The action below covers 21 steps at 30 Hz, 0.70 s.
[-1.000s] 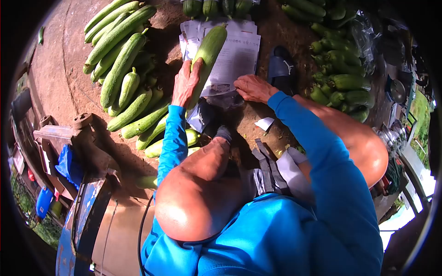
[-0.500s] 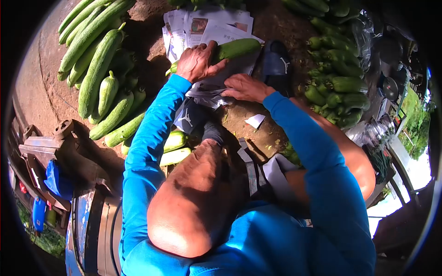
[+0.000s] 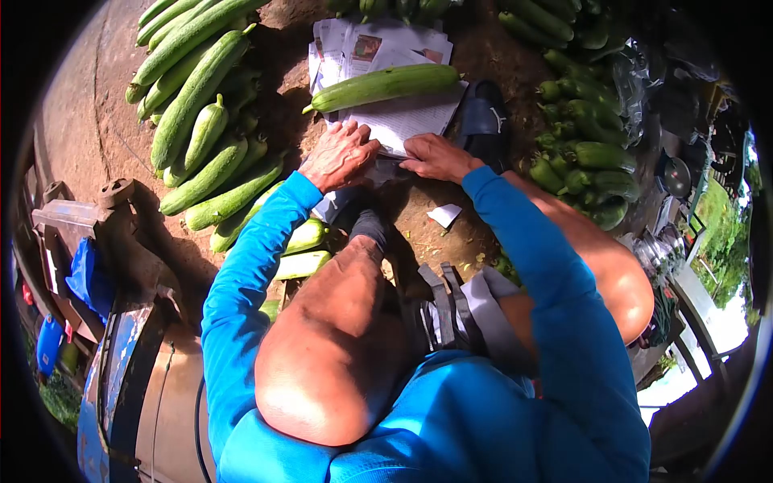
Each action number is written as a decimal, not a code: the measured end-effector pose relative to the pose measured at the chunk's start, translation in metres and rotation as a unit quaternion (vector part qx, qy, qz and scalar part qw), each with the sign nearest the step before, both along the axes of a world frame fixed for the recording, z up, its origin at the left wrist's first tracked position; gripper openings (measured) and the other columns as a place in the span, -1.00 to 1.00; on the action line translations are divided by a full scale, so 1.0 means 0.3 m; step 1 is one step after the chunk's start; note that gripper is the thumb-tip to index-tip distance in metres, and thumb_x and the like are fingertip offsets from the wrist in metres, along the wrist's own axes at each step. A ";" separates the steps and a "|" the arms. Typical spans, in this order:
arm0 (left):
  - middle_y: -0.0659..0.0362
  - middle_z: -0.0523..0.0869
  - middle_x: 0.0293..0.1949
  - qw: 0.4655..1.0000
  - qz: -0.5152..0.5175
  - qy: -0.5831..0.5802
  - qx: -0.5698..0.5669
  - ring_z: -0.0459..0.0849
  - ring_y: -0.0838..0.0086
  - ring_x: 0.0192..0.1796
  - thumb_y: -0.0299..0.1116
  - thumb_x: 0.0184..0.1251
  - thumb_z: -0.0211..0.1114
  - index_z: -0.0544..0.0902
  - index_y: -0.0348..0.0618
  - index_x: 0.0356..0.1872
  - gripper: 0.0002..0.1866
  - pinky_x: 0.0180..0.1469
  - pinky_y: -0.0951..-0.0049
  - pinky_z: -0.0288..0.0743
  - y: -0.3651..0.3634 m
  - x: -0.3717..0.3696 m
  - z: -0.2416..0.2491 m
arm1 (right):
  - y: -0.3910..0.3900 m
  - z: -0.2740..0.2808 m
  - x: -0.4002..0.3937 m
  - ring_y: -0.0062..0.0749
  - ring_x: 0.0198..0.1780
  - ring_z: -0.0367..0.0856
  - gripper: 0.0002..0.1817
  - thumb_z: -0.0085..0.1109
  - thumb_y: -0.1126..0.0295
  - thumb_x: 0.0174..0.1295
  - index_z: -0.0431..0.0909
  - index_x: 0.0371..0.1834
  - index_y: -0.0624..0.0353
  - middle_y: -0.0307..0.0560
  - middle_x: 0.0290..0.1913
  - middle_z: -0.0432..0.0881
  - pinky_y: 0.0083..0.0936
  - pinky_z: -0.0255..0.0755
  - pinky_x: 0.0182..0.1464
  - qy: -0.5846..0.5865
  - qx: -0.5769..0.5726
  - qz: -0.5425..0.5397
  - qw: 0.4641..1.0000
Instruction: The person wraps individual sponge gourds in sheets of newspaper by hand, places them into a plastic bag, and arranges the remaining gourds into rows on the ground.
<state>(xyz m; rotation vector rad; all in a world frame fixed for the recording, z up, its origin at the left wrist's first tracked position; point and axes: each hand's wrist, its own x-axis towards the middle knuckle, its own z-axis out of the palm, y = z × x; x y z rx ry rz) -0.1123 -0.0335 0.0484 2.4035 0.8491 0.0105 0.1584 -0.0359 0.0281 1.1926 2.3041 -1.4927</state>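
A long green gourd (image 3: pixel 386 87) lies crosswise on a stack of printed paper sheets (image 3: pixel 407 127) on the ground in front of me. My left hand (image 3: pixel 340 154) is at the near left edge of the sheets, its fingers closed and bent over the edge. At the near right edge, my right hand (image 3: pixel 435 157) pinches the paper between thumb and fingers. Neither hand touches the gourd. Part of the near paper edge is hidden under my fingers.
Several long gourds (image 3: pixel 189 97) are piled at the left, some reaching beside my left leg. More short green gourds (image 3: pixel 600 157) lie at the right beside clear plastic (image 3: pixel 632 80). A dark slide sandal (image 3: pixel 481 117) is right of the paper. A white paper scrap (image 3: pixel 444 215) lies nearer me.
My left hand has let go of the gourd and come down to the near paper edge. The gourd now rests on the sheets. My right hand stays at the paper edge.
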 end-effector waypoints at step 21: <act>-0.07 0.53 0.23 0.996 0.027 -0.073 -0.040 0.50 -0.02 0.27 -0.19 0.15 0.43 0.43 -0.17 0.39 -0.26 0.32 0.06 0.41 0.058 -0.031 -0.188 | 0.064 0.031 -0.011 0.04 -0.19 0.71 -0.69 0.19 0.17 0.35 0.67 -0.22 0.24 0.17 -0.28 0.71 -0.14 0.51 -0.08 -0.011 -0.158 -0.176 0.972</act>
